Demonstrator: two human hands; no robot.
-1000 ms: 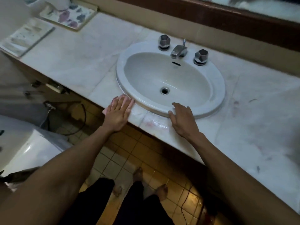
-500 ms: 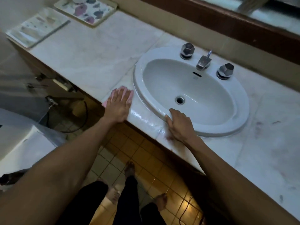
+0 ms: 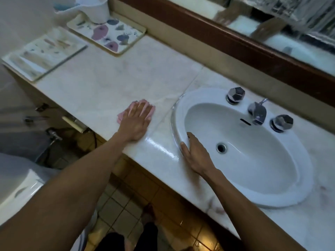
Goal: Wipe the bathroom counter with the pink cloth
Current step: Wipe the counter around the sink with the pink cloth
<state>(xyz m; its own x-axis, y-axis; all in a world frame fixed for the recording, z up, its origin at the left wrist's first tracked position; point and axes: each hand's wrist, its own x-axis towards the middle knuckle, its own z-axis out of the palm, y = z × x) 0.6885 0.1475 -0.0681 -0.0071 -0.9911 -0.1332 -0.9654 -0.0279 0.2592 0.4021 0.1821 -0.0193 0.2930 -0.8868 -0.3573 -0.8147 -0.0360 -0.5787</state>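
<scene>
Left hand (image 3: 136,122) lies flat, fingers spread, palm pressing the pink cloth (image 3: 125,115) onto the counter (image 3: 101,87) at frame centre-left. It presses rather than grips. Cloth shows only as a fringe around the fingertips and at the hand's left side.

Right hand (image 3: 194,153) is open, empty, laid on the near-left rim of the sink (image 3: 181,109) as a brace.

Risks, as judged:
- Counter strip between the hands is glossy and looks wet. Bracing palm could slip on the smooth rim if weight shifts onto it.
- Cloth is small under the palm. A fast stroke could bunch it or leave it behind, so bare fingers drag on the marble.
- A long sweep toward upper left could meet the trays and nudge them.

Surroundings:
- Floral tray (image 3: 108,35) upper left, against the back wall, with a white cup (image 3: 96,8) on its far end.
- Second flat tray (image 3: 43,53) at the far-left end, near the front edge; a push could tip it off.
- Both cover counter; the marble beneath cannot be wiped unless they are lifted.
- Taps (image 3: 257,110) behind the basin, well apart from the cloth.
</scene>
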